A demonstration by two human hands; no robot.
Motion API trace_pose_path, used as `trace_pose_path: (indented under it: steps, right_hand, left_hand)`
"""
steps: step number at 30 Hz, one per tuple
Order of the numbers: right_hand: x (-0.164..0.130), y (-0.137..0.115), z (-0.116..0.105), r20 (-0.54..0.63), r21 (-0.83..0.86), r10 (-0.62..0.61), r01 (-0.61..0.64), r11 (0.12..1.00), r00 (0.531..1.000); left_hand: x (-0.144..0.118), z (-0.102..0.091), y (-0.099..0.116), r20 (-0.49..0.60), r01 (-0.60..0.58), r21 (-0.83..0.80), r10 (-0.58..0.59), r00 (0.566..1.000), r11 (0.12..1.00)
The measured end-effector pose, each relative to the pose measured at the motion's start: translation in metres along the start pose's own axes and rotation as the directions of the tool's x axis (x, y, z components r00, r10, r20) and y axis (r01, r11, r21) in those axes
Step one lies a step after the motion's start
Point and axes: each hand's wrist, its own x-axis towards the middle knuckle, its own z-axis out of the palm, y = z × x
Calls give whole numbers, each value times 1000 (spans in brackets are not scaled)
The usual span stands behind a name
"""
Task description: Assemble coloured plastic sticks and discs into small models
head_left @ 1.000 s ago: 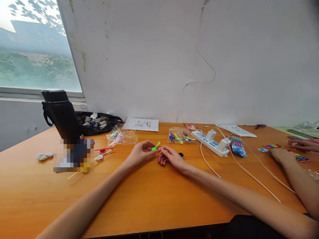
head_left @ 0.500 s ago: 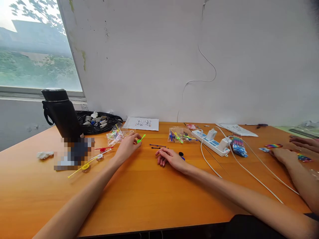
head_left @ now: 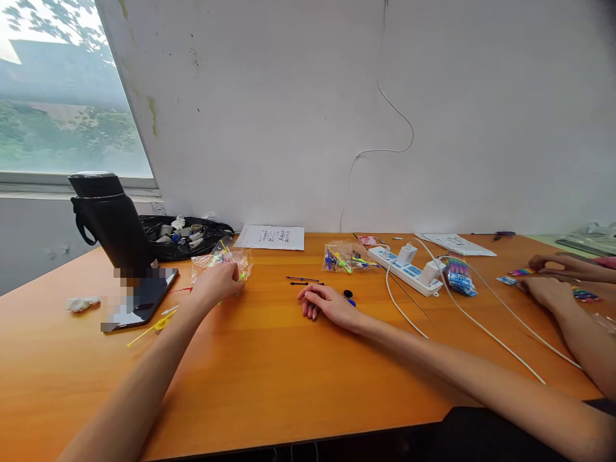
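My left hand is closed over a green arrow-shaped spinner, with only bits of green showing past the fingers. It is just in front of a clear plastic bag of colourful pieces. A yellow spinner, a white arrow and a red arrow lie left of that wrist, partly covered by the forearm. My right hand rests on the table, fingers loosely bent and slightly apart, holding nothing visible. Black arrows lie just beyond it, and black and blue round pieces lie beside it.
A black flask and a phone are at left, before a black bag of scraps. A second bag of spinners, a power strip with white cables and another person's hands are toward the right.
My left hand has moved left with the green spinner, to the plastic bag, and now covers most of the spinner. My right hand stays in place. The other person's far hand has shifted left.
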Motion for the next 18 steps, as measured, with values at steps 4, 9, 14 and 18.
trace_pose_path:
  steps: [4, 9, 14, 18]
  right_hand:
    - [0, 2, 1, 4, -49, 0, 0, 999, 1000]
    - [-10, -26, -12, 130, -544, -126, 178, 820, 983]
    - [-20, -56, -46, 70, -962, -304, 145, 232, 950]
    - [-23, -43, -67, -52, -989, -112, -36, 140, 992]
  left_hand:
    - [1, 3, 11, -242, -202, -76, 179, 954, 976]
    - [-6, 16, 43, -314, -523, -306, 435, 844, 796]
    - [-17, 28, 60, -198, -550, -399, 517, 833, 733]
    - [-19, 32, 62, -195, -552, -408, 521, 831, 727]
